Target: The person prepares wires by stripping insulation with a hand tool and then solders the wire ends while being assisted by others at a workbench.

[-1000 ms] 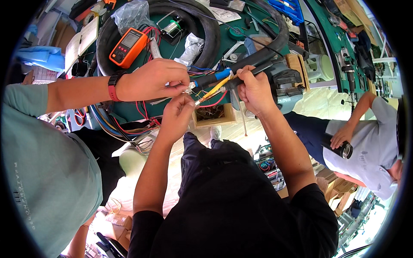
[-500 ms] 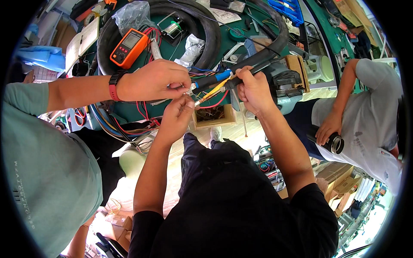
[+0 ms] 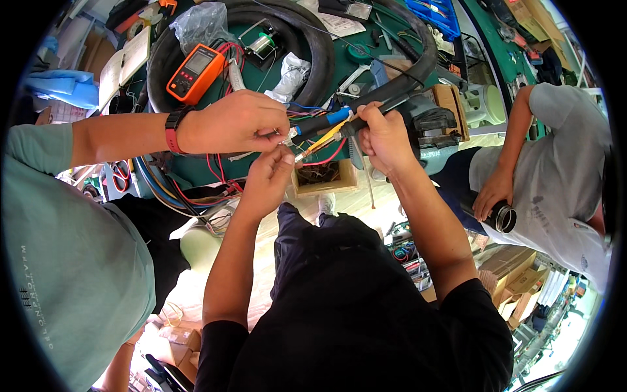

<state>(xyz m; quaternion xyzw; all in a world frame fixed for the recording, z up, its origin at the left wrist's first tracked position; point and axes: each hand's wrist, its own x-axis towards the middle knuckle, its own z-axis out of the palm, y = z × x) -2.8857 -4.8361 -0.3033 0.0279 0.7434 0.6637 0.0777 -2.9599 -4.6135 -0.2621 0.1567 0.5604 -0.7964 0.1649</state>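
My right hand (image 3: 390,140) is closed round a dark-handled tool (image 3: 347,129) with a slim metal front, which looks like a soldering iron. A yellow strip (image 3: 328,138) runs beside it. The tool slants down-left towards my left hand (image 3: 269,176), whose thumb and forefinger are pinched at thin wire ends by the tip. What exactly they hold is hidden. Just above, a co-worker's hand (image 3: 238,124), with a dark watch and red strap, pinches small pale wire ends (image 3: 290,137). These come from a thick black cable (image 3: 315,124) with a blue band.
An orange meter (image 3: 196,74) lies on the green bench inside a thick black hose coil (image 3: 324,72). Nearby stands a solder spool (image 3: 264,44). Below the hands sits a wooden box (image 3: 356,178) of scraps. At right, a bench vise (image 3: 434,124) and another person holding a black cylinder (image 3: 501,217).
My hands and the co-worker's hand keep almost the same places. The person at right has shifted slightly left with the black cylinder.
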